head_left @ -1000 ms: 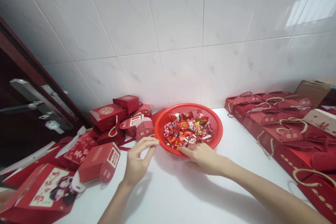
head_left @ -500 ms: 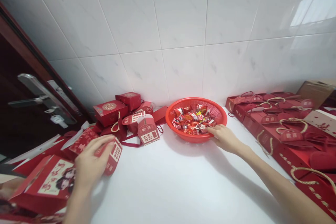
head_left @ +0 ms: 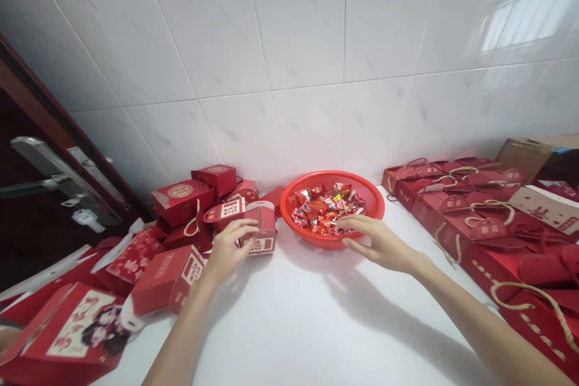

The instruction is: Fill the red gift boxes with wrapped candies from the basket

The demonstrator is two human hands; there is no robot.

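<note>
My left hand [head_left: 230, 251] grips the left side of a small red gift box [head_left: 268, 220] with white double-happiness lettering, thumb in front and fingers along its upper edge. My right hand [head_left: 379, 244] reaches over the near right rim of a red plastic basket [head_left: 299, 230], its thumb and fingers apart and nothing visible between them. Wrapped candies [head_left: 323, 208] in red and mixed colours lie heaped in the basket. Left of my left forearm, another red box [head_left: 160, 277] rests tilted on the white table [head_left: 289, 325].
Several more red gift boxes [head_left: 183, 196] pile up at the left by a dark door [head_left: 27, 217] with a metal handle. Rows of red boxes with rope handles [head_left: 452, 205] line the right side. A cardboard box [head_left: 525, 160] stands behind them. White tiles [head_left: 307, 120] cover the wall.
My left hand has let go of the box at the left and moved right to another, which has shifted slightly right. My right hand has lifted from the basket rim and opened.
</note>
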